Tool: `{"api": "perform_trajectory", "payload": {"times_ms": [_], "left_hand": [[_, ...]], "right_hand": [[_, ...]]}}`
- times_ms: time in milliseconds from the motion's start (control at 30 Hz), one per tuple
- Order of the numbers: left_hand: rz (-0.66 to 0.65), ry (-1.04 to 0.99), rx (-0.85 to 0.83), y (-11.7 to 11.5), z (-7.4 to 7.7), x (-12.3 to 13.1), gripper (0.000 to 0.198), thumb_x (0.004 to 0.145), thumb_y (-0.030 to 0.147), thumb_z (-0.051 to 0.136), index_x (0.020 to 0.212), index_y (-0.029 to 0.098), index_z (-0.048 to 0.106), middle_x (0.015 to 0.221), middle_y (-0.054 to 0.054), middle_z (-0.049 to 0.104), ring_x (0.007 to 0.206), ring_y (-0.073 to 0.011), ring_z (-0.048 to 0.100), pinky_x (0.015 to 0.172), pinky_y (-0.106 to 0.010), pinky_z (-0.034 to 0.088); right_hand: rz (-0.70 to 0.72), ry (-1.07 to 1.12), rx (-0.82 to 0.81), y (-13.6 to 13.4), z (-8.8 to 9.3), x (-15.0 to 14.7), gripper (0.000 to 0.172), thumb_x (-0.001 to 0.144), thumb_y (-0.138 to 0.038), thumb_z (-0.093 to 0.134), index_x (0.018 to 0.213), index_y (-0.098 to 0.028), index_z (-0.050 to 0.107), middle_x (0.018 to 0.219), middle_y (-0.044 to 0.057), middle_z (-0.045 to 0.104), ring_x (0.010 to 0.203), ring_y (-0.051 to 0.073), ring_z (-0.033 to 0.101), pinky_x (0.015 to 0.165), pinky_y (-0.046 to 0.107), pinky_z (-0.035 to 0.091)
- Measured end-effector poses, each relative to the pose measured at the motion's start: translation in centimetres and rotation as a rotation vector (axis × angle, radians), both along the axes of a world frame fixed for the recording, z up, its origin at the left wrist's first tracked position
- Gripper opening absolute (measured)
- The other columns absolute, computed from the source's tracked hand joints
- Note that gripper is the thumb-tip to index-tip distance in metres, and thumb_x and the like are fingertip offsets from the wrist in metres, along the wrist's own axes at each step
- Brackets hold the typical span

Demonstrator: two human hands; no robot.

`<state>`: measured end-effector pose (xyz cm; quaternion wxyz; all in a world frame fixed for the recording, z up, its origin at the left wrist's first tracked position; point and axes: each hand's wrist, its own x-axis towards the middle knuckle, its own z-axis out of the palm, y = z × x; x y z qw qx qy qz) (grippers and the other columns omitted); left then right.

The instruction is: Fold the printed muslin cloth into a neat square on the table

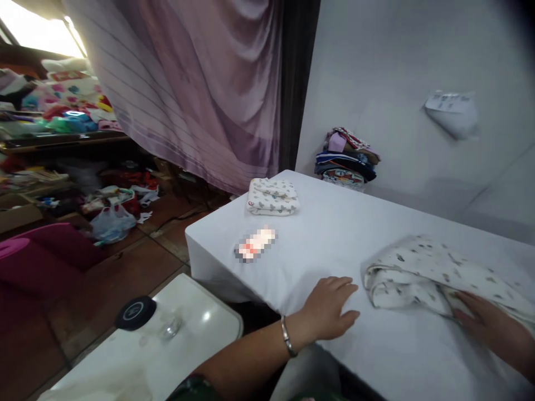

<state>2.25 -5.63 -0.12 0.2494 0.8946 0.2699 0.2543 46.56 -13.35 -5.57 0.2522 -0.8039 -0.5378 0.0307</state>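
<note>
On the white-covered table, a white cloth with small grey prints (422,267) lies partly folded at the right. My right hand (497,328) rests at its near edge; the fingertips go under or against a fold, and I cannot tell whether they grip it. To the left of this cloth, my left hand (330,309) is just above or on the table cover, with fingers apart and nothing in it. A bracelet circles that wrist. Farther back sits a second printed cloth (273,196), folded into a compact bundle. A blurred-out small oblong object (256,244) lies in front of it.
A glossy white stool or side table (196,317) with a round black-topped item (136,313) stands at the lower left. Folded clothes (346,156) are stacked by the wall behind the table. A pink curtain (200,83) hangs beyond; bags and clutter cover the floor at left.
</note>
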Motion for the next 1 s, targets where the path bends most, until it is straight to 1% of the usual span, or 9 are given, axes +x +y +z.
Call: {"api": "perform_trajectory", "payload": {"times_ms": [100, 233, 300, 400, 567, 700, 767, 867, 1000], "left_hand": [[-0.091, 0.029, 0.009, -0.4, 0.2, 3.1, 0.053, 0.082, 0.037, 0.055, 0.131, 0.022, 0.045, 0.140, -0.009, 0.045, 0.124, -0.0242, 0.045, 0.104, -0.042, 0.037], [-0.066, 0.091, -0.030, -0.3, 0.3, 5.9, 0.052, 0.081, 0.035, 0.056, 0.130, 0.019, 0.047, 0.142, -0.011, 0.043, 0.128, -0.0252, 0.041, 0.106, -0.042, 0.035], [-0.039, 0.106, -0.021, -0.1, 0.5, 7.1, 0.051, 0.082, 0.033, 0.055, 0.130, 0.019, 0.047, 0.142, -0.011, 0.042, 0.130, -0.0248, 0.039, 0.108, -0.042, 0.033], [0.010, 0.109, 0.023, 0.4, 1.0, 8.9, 0.052, 0.082, 0.032, 0.055, 0.131, 0.019, 0.045, 0.144, -0.011, 0.040, 0.132, -0.0241, 0.036, 0.109, -0.041, 0.031], [0.065, 0.192, 0.077, 1.2, 0.8, 12.7, 0.059, 0.078, 0.036, 0.060, 0.132, 0.022, 0.043, 0.145, -0.010, 0.038, 0.132, -0.0257, 0.034, 0.107, -0.043, 0.029], [0.100, 0.248, 0.010, 3.3, 1.5, 15.6, 0.021, 0.079, 0.025, 0.057, 0.098, 0.021, 0.063, 0.104, -0.007, 0.067, 0.103, -0.0225, 0.058, 0.090, -0.036, 0.041], [0.153, 0.222, -0.010, 4.9, 3.3, 16.4, 0.017, 0.083, 0.023, 0.046, 0.088, 0.020, 0.063, 0.086, -0.006, 0.068, 0.085, -0.0188, 0.062, 0.076, -0.030, 0.044], [0.230, 0.109, 0.006, 7.3, 7.9, 16.2, 0.027, 0.087, 0.025, 0.036, 0.096, 0.019, 0.060, 0.086, -0.004, 0.067, 0.077, -0.0153, 0.060, 0.066, -0.024, 0.043], [0.323, -0.308, 0.020, 9.9, 14.5, 13.7, 0.028, 0.078, 0.035, 0.049, 0.092, 0.018, 0.065, 0.077, 0.001, 0.066, 0.069, -0.0139, 0.058, 0.060, -0.022, 0.040]], "right_hand": [[-0.068, -0.004, -0.052, 0.3, 1.2, -1.3, 0.043, 0.057, -0.054, 0.057, 0.086, -0.025, 0.070, 0.115, 0.018, 0.063, 0.109, 0.042, 0.054, 0.087, 0.050, 0.041], [-0.257, 0.211, 0.072, 0.3, 6.0, -4.2, 0.050, 0.062, -0.054, 0.055, 0.091, -0.017, 0.071, 0.088, 0.014, 0.070, 0.085, 0.034, 0.063, 0.073, 0.043, 0.048], [-0.238, 0.310, 0.234, -0.8, 8.4, -5.3, 0.053, 0.066, -0.056, 0.057, 0.099, -0.016, 0.069, 0.086, 0.009, 0.071, 0.080, 0.028, 0.063, 0.069, 0.036, 0.049], [-0.054, 0.357, 0.340, -3.8, 10.6, -7.0, 0.048, 0.069, -0.056, 0.060, 0.099, -0.019, 0.070, 0.097, 0.005, 0.070, 0.090, 0.025, 0.062, 0.079, 0.033, 0.048], [0.063, 0.484, 0.224, -9.2, 10.6, -9.2, 0.044, 0.070, -0.057, 0.064, 0.095, -0.021, 0.073, 0.104, 0.006, 0.069, 0.102, 0.028, 0.059, 0.092, 0.037, 0.044], [-0.002, 0.543, 0.255, -10.9, 10.1, -8.8, 0.045, 0.071, -0.057, 0.065, 0.099, -0.023, 0.073, 0.109, 0.005, 0.068, 0.108, 0.028, 0.058, 0.097, 0.038, 0.042], [-0.057, 0.535, 0.282, -11.3, 10.5, -7.2, 0.046, 0.070, -0.058, 0.065, 0.098, -0.023, 0.073, 0.106, 0.004, 0.069, 0.105, 0.028, 0.059, 0.095, 0.038, 0.044], [-0.192, 0.526, 0.378, -11.7, 12.2, -3.1, 0.048, 0.065, -0.058, 0.068, 0.095, -0.021, 0.072, 0.098, 0.006, 0.070, 0.096, 0.028, 0.062, 0.087, 0.039, 0.048], [-0.365, 0.502, 0.630, -12.1, 16.2, 3.1, 0.039, 0.067, -0.049, 0.068, 0.096, -0.023, 0.070, 0.098, 0.009, 0.069, 0.091, 0.027, 0.063, 0.079, 0.041, 0.050]]}}
